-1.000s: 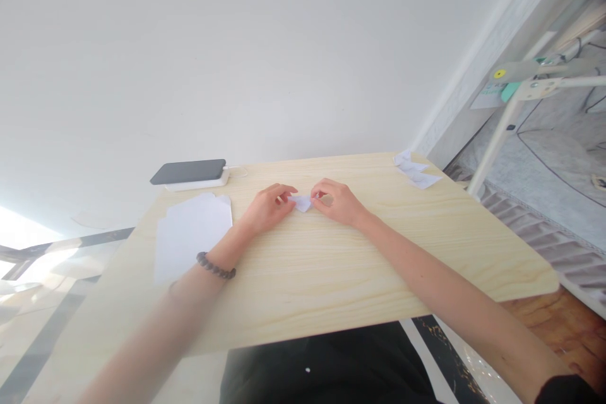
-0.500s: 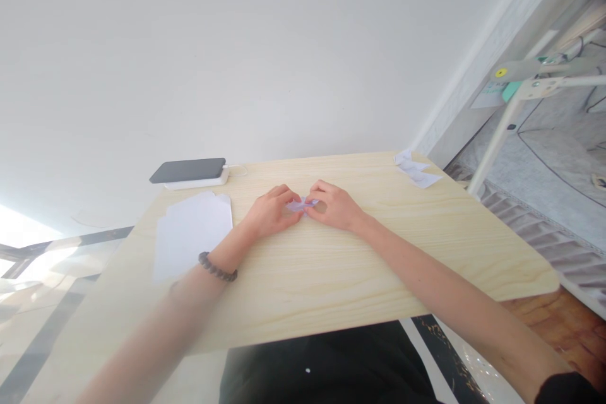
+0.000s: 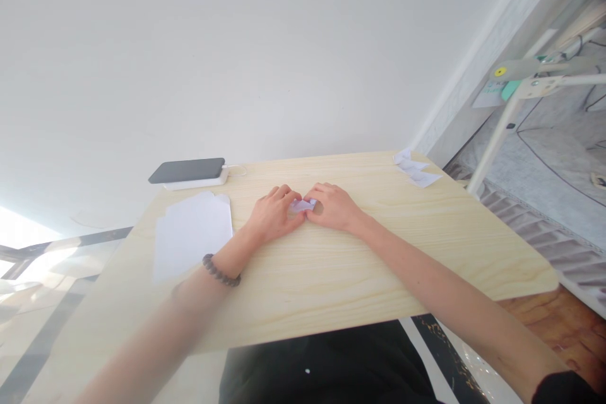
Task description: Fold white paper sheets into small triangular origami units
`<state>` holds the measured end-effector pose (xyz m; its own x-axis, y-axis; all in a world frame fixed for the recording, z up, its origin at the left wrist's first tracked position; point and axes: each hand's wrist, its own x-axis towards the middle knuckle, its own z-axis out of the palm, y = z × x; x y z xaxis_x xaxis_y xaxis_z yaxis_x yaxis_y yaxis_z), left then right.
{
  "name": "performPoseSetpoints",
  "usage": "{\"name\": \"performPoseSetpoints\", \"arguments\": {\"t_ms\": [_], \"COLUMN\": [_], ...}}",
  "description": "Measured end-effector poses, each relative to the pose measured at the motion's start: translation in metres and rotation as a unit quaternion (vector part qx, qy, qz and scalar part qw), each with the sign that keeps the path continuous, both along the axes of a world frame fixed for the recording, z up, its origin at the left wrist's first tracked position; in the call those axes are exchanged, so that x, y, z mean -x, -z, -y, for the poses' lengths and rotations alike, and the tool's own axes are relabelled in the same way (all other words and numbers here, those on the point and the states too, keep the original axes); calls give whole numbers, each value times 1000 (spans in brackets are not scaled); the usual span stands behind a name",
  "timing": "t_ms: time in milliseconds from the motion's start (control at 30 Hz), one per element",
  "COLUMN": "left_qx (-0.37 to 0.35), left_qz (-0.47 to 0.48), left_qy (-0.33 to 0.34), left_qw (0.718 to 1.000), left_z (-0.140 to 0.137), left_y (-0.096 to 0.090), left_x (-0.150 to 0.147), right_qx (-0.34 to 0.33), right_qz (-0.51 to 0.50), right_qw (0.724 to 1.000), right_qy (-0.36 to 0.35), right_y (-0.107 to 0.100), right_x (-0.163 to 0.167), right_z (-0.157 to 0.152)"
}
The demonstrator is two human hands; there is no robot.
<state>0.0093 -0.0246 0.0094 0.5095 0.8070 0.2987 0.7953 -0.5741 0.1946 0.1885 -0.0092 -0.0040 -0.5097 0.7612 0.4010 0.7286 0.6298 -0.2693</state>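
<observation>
A small folded piece of white paper (image 3: 303,206) lies low over the middle of the table, between my two hands. My left hand (image 3: 274,213), with a dark beaded bracelet (image 3: 221,270) at the wrist, grips its left side between thumb and fingers. On the opposite side my right hand (image 3: 331,206) pinches the paper's right end, thumb toward me and fingers beyond. The thumbs nearly meet at the near edge. Fingers cover much of the paper, so its full shape is hidden.
Left of my hands lies a stack of white paper sheets (image 3: 194,233). Behind it a dark phone (image 3: 188,170) rests on a white block with a cable. Several folded paper pieces (image 3: 416,170) sit at the table's (image 3: 426,240) far right corner, near a white metal frame (image 3: 497,132).
Both hands have shifted slightly and their thumbs have come closer together at the paper's near edge. The left wrist has moved a little to the right. The paper stays in both hands.
</observation>
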Motion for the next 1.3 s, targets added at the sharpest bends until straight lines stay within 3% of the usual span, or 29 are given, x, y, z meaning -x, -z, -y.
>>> {"name": "performPoseSetpoints", "arguments": {"t_ms": [1033,1300], "left_qx": [7,14], "left_qz": [-8,22], "left_qy": [19,4], "left_qw": [1000,1000], "left_z": [0,-2], "left_y": [-1,1], "left_x": [1,1], "right_qx": [7,4], "right_qz": [34,-2], "right_qw": [999,1000], "right_qy": [21,0], "right_y": [-3,-4], "right_x": [0,-1], "right_z": [3,5]}}
